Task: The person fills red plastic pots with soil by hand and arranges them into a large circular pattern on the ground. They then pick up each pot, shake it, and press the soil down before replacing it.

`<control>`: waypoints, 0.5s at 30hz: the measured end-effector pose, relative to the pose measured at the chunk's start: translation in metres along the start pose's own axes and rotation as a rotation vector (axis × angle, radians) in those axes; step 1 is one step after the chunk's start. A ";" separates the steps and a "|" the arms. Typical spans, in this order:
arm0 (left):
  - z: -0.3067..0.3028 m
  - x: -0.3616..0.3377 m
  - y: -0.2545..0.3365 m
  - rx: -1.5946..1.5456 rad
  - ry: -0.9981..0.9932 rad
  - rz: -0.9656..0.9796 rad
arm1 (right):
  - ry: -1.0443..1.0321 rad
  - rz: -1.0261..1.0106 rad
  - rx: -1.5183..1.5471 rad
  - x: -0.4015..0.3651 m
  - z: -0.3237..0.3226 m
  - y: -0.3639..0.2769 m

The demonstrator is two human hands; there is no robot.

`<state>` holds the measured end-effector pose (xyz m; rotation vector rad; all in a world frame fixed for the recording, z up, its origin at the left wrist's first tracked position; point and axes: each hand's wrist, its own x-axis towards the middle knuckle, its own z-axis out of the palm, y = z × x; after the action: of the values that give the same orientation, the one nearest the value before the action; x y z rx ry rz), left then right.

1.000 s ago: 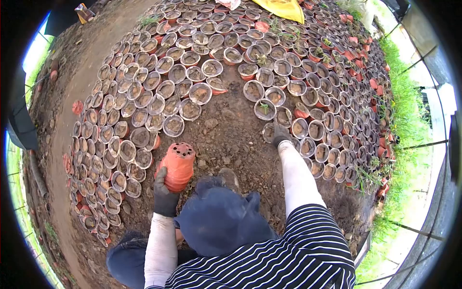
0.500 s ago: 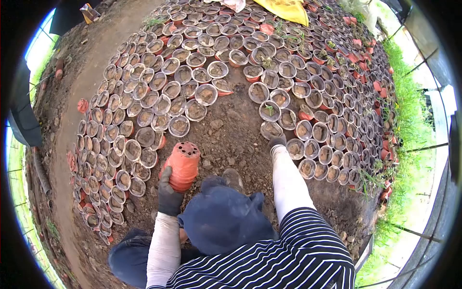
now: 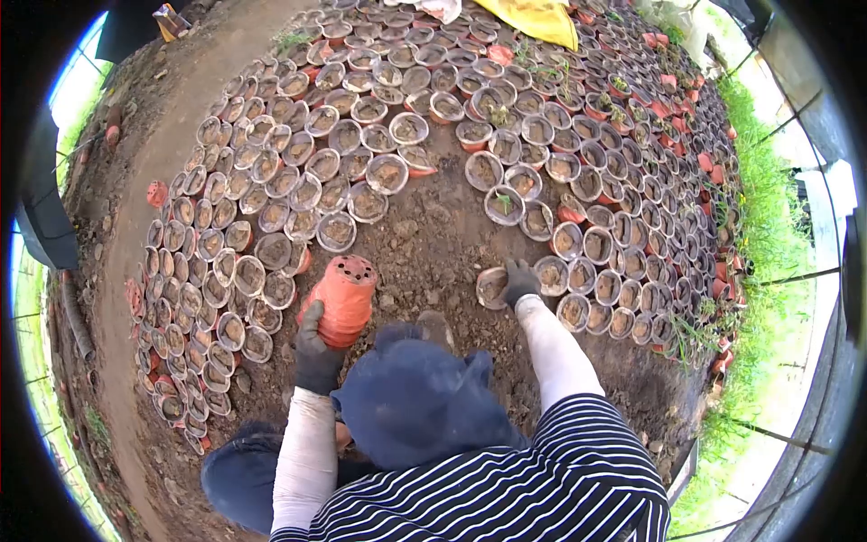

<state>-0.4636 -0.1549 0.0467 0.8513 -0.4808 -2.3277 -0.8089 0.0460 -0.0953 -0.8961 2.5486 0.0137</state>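
Note:
In my gloved left hand (image 3: 318, 354) is a stack of orange-red plastic nursery pots (image 3: 336, 303), tilted bottom-up so that the drainage holes show at the top. The fingers wrap round its left lower side. My gloved right hand (image 3: 521, 283) grips the rim of a soil-filled nursery pot (image 3: 491, 288) from its right side. This pot is close over the bare soil (image 3: 433, 244), left of the right-hand rows. Other soil-filled pots (image 3: 553, 274) stand right beside my right hand.
Rows of soil-filled pots (image 3: 336, 232) spread across the ground left, right and ahead. A small green seedling grows in one pot (image 3: 504, 206). Yellow sheeting (image 3: 533, 20) lies at the far end. A dirt path (image 3: 149, 226) runs along the left, grass (image 3: 768, 217) along the right.
My right hand has drawn the soil-filled pot out of the row, toward me and slightly left. My left hand has stayed almost in place with the pot stack.

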 end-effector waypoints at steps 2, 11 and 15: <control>-0.003 0.002 0.004 0.002 -0.024 -0.010 | -0.023 -0.265 -0.145 0.012 0.018 0.003; -0.013 0.009 -0.003 0.048 -0.014 0.053 | -0.055 -0.325 -0.074 0.029 0.013 -0.004; -0.005 0.005 -0.004 0.027 0.029 0.054 | 0.069 -0.036 0.336 0.025 0.016 0.005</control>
<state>-0.4647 -0.1560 0.0389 0.8729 -0.5178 -2.2618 -0.8230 0.0374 -0.1208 -0.8197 2.4921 -0.4499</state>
